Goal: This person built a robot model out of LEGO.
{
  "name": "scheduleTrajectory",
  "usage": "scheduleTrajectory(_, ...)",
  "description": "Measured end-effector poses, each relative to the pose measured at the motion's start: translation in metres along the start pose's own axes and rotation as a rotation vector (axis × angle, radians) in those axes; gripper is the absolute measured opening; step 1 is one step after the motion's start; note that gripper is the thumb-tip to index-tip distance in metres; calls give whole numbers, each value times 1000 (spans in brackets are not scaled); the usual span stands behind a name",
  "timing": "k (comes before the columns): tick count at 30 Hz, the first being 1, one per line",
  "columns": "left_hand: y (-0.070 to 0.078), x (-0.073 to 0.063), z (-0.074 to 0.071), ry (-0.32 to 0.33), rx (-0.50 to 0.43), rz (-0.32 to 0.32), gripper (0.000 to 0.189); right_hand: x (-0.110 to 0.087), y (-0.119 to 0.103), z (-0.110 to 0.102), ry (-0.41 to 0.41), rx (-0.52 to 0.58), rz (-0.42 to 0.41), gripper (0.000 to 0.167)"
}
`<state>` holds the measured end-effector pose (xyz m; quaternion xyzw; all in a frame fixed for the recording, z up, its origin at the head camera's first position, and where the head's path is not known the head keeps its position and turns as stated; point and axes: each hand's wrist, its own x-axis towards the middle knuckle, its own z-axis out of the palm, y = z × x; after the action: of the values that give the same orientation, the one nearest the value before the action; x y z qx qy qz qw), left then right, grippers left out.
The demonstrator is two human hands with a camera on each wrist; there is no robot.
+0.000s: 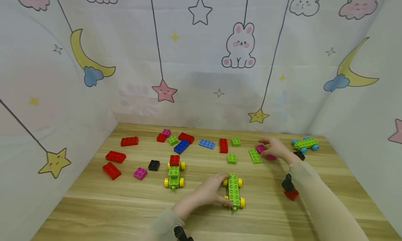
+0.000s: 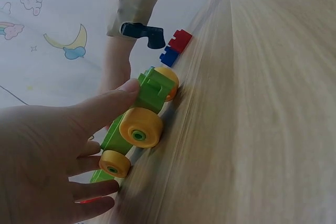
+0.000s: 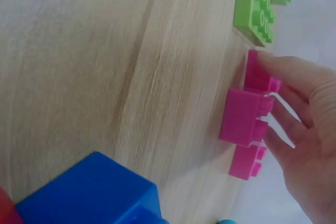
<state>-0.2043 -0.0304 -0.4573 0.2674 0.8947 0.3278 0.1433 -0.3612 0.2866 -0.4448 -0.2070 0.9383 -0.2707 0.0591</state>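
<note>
My left hand point(image 1: 208, 192) grips a green wheeled base point(image 1: 233, 190) with yellow wheels, its thumb at the near end and fingers toward the far end. In the left wrist view the thumb lies on the green base point(image 2: 152, 90) above its wheels. My right hand point(image 1: 277, 150) reaches to the back right. It pinches a magenta brick point(image 3: 255, 72), the thumb on one side and the fingers partly hidden behind it. Two more magenta bricks stand close by, the nearer one point(image 3: 241, 116) overlapping it in the right wrist view. A flat green brick point(image 1: 255, 156) lies left of this hand.
Left of centre stands another green base point(image 1: 173, 180) bearing a red brick point(image 1: 174, 160). A green base with blue wheels point(image 1: 306, 144) is at the far right. Red, blue, green and black bricks lie scattered. Under the right forearm sit a red brick point(image 1: 291, 194) and a blue brick point(image 3: 94, 192).
</note>
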Motion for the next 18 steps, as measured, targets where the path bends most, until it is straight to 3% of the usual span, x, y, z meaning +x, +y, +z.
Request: scheduleTrajectory(18,1,0,-1,-3,8,-13,91,5,-1,4,-37,-23,49,44)
